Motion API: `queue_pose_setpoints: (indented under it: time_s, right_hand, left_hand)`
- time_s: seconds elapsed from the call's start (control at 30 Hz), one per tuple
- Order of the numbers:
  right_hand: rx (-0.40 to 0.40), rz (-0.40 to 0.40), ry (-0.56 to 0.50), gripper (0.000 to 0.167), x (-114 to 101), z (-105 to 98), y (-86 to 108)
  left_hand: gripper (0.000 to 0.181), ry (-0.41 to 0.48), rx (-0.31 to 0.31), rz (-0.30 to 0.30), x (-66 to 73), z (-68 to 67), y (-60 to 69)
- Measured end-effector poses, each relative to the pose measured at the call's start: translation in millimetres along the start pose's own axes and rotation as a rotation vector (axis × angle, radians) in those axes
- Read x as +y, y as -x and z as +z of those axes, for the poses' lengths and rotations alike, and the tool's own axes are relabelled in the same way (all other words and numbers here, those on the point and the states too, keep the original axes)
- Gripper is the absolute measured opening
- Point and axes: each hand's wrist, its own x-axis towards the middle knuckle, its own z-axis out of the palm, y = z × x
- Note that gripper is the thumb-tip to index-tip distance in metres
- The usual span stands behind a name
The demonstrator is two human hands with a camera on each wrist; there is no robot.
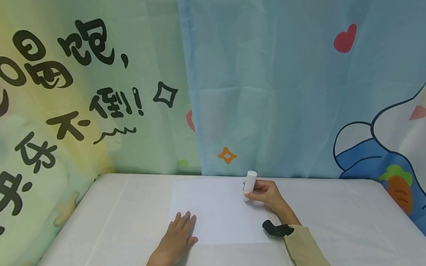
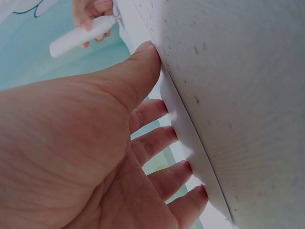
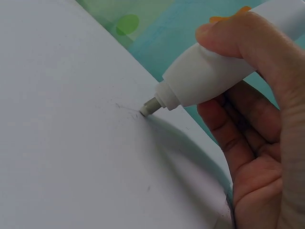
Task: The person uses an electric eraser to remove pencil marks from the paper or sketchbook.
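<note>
My right hand (image 1: 269, 195) grips a white electric eraser (image 1: 250, 181) near the far right part of a white sheet of paper (image 1: 219, 218). In the right wrist view, thumb and fingers pinch the body of the eraser, and its small tip (image 3: 145, 110) meets the paper beside a faint grey mark and some dark crumbs (image 3: 119, 106). My left hand (image 1: 177, 238) rests on the sheet's near left edge, fingers spread. In the left wrist view, its fingertips (image 2: 183, 169) press down along the paper's border.
A white cloth covers the table (image 1: 349, 221). Behind it hangs a printed curtain (image 1: 266, 92) in green and blue. A black wrist device (image 1: 277, 229) sits at the right cuff, above the beige sleeve (image 1: 304, 245).
</note>
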Motion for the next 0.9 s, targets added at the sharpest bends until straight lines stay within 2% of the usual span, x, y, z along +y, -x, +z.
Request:
queue_pose_setpoints:
  time_s: [0.4, 0.9]
  right_hand:
    - [0.032, 0.046, 0.015, 0.041, 2.0, -0.6, -1.8]
    - [-0.009, -0.006, -0.044, 0.035, -0.3, -0.3, -0.4]
  left_hand:
    - [0.059, 0.014, 0.008, 0.004, -0.7, 0.2, -0.7]
    - [0.060, 0.020, 0.001, 0.003, -0.5, 0.1, -0.4]
